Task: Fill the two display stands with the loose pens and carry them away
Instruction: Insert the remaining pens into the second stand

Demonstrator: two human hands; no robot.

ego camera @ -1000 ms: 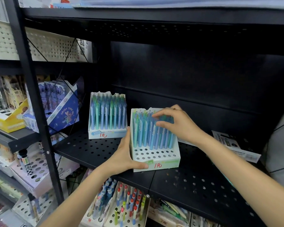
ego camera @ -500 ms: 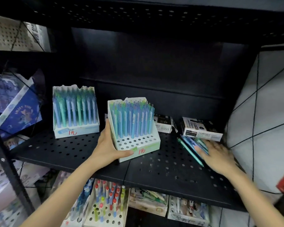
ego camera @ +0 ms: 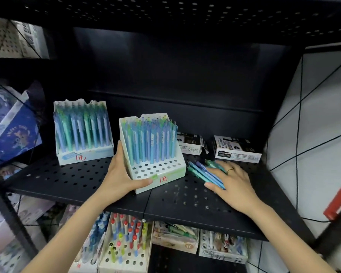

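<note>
loose pens (ego camera: 204,173): small bunch, blue and green, lying flat on the shelf (ego camera: 67,180), just right of the near stand, in front of two marker boxes (ego camera: 236,149).
near stand (ego camera: 153,152): white, stepped, tilted a bit, at the shelf's front edge. Back rows hold upright blue/green pens; the front rows of holes are bare.
far stand (ego camera: 83,133): further left and back, well apart from the hands. Looks full, front strip marked in red.
right hand (ego camera: 232,184): fingers spread, palm down, lying flat over the near ends of the loose pens. Pressing or gathering, not pinching; nothing lifted yet as far as I can tell.
left hand (ego camera: 120,178): wrapped round the near stand's left front corner, thumb (ego camera: 144,182) along the front face, fingers hidden behind the side wall. Bracing it.
step: I'd say mid-fill, at the pick-up for the near stand. Carrying away is not yet started.
next move: probably curl the right fingers under the bunch, lift, bring the tips over the bare front holes, drop pens in one at a time while the left keeps the stand from sliding.
watch: pens are round, could roll toward the shelf's edge when scooped.
</note>
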